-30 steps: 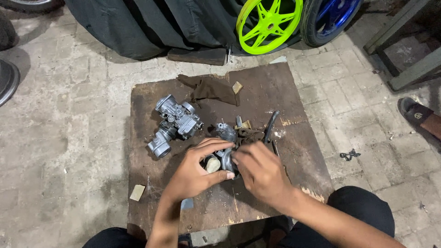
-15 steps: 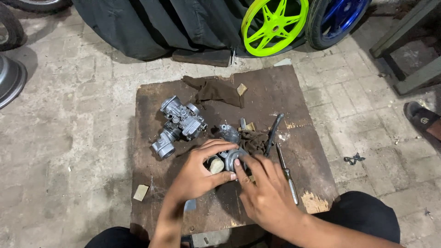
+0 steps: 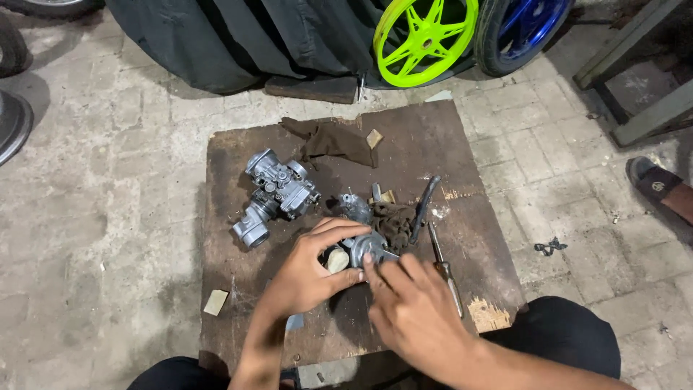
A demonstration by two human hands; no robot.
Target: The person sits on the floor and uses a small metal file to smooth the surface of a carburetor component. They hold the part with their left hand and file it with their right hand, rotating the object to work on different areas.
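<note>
Board (image 3: 447, 137), brown, worn, flat on a paved floor (image 3: 115, 217); work surface for all items. Left hand (image 3: 307, 278): fingers curled snugly around a small round metal part (image 3: 363, 249) near the board's middle, holding it. Right hand (image 3: 415, 310): fingertips pressed on the same part; grip on it cannot be told. Carburettor (image 3: 274, 195): grey metal, lying left of the hands, apart from them. Rag (image 3: 333, 141): dark, at the far edge. Screwdriver (image 3: 445, 269): just right of the hands. Wheel (image 3: 426, 36): bright green, beyond the board.
</note>
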